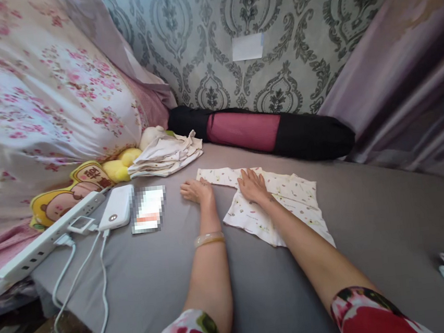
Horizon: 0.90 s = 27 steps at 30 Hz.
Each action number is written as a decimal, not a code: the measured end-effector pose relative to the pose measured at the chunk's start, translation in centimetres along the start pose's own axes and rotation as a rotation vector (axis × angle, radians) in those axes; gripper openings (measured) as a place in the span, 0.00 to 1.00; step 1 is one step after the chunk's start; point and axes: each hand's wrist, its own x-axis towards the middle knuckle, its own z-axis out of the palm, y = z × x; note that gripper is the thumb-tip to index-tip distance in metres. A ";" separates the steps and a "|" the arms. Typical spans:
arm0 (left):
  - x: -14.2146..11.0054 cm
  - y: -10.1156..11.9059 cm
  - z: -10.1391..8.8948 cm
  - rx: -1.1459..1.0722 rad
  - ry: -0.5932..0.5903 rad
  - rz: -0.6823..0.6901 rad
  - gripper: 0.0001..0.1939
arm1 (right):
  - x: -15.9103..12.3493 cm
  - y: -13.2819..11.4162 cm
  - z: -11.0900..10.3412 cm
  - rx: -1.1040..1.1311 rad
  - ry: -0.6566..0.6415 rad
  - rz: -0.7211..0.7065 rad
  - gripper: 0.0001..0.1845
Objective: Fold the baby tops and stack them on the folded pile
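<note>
1. The white printed garment (298, 201) lies spread on the grey surface (368, 215), in front of the person, with one sleeve (223, 176) pointing to the left.
2. The right hand (252, 185) rests on the garment near the base of this sleeve; its grip is wide, fingers spread. For good pressing, I think the palm should be flat and light, and move outward from the middle, so it does not drag the cloth into new creases.
3. The left hand (197, 191) is just beside the end of the sleeve, its fingers partly bent. I cannot tell if its grip has any cloth. A gentle hold at the sleeve end would keep it straight without stretching.
4. The lower edge looks slanted, so I would align the layers before pressing harder.
5. Farther to the left are the phone (149, 210) and the white power bank (116, 208). Behind them is the pile of cloths (166, 156).
6. The long black and pink roll (244, 132) lies along the wall.
</note>
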 end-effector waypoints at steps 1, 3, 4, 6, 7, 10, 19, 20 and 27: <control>0.0 0.0 0.1 0.016 -0.003 0.005 0.18 | 0.0 0.0 0.1 -0.013 0.006 0.004 0.32; 0.0 0.0 0.3 0.035 -0.010 0.014 0.17 | 0.0 -0.1 0.2 -0.028 0.010 0.009 0.32; 0.0 0.0 0.4 0.038 -0.012 0.019 0.17 | 0.1 -0.1 0.3 -0.031 0.006 0.010 0.32; 0.1 0.0 0.4 0.044 -0.012 0.027 0.16 | 0.1 -0.2 0.2 -0.033 -0.011 0.014 0.32; 0.1 -0.1 0.5 0.050 -0.013 0.029 0.16 | 0.1 -0.3 0.2 -0.032 -0.022 0.018 0.32; 0.2 0.0 0.5 0.080 -0.023 0.033 0.17 | 0.1 -0.4 0.0 -0.028 -0.047 0.033 0.33; 0.3 0.1 0.7 0.036 -0.012 0.038 0.14 | 0.2 -0.7 -0.6 -0.011 -0.117 0.051 0.32; 0.3 0.2 0.6 0.021 -0.008 0.028 0.13 | 0.3 -0.7 -0.7 -0.010 -0.122 0.054 0.33; 1.7 0.8 0.7 -0.405 -0.084 -0.024 0.08 | 0.6 -1.0 -0.6 -0.009 -0.125 0.083 0.33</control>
